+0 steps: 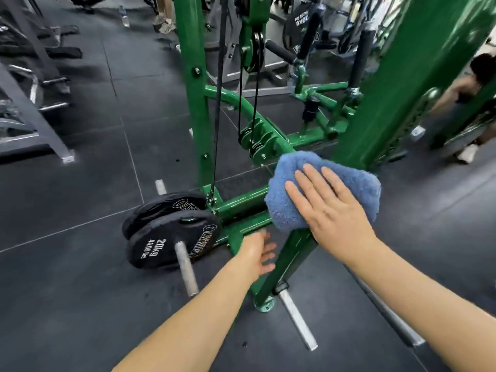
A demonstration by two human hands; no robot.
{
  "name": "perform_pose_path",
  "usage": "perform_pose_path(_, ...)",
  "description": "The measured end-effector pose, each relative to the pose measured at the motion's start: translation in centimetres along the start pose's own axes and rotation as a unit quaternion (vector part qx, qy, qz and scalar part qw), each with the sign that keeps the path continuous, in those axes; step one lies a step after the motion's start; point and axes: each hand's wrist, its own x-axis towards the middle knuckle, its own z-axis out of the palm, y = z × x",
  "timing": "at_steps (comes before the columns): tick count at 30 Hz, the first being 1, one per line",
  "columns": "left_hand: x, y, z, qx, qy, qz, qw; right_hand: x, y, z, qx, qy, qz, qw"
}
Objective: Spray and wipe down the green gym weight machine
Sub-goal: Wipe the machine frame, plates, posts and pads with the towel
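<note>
Head view: right hand (332, 210), fingers flat, presses cloth (322, 189) on sloping green post (290, 259); left hand (257, 253) open, idle below.

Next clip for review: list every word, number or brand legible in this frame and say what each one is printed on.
"20kg": front black weight plate on the machine's peg.
"44.00 lbs": same plate, under the "20kg".
"OLYMPIA": same plate, by its hub, partly cut off by the green frame.
"OLY...": rear black weight plate, the rest hidden.
"20KG": far black weight plate at the top, seen upside down; its smaller print is too blurred to read.
</note>
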Motion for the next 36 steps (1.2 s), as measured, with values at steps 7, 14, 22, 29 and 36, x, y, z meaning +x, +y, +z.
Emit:
perform_pose_path(7,3.4,-3.1,-2.1,0.011,0.033,0.019,0.999,-1.9,-9.2,6.1,0.002,-0.221,-0.074,0.972)
perform_pose_path(14,3.7,-4.1,-3.0,0.236,0.020,0.064,0.969,-1.3,-10.2,5.4,0.116,-0.360,-0.117,0.918)
perform_pose_path(22,5.5,-4.1,-1.8,0.330,-0.014,0.168,0.929,-1.4,-8.5,4.9,-0.073,-0.350,-0.164,0.919)
perform_pose_path(29,11.6,-9.3,-7.7,0.373,0.027,0.094,0.923,-1.7,-16.0,12.8,-0.034,-0.397,-0.218,0.891)
perform_pose_path(36,17.5,-15.7,-11.3,0.379,0.046,0.024,0.924,-3.9,-21.4,19.1,-0.010,-0.427,-0.250,0.869)
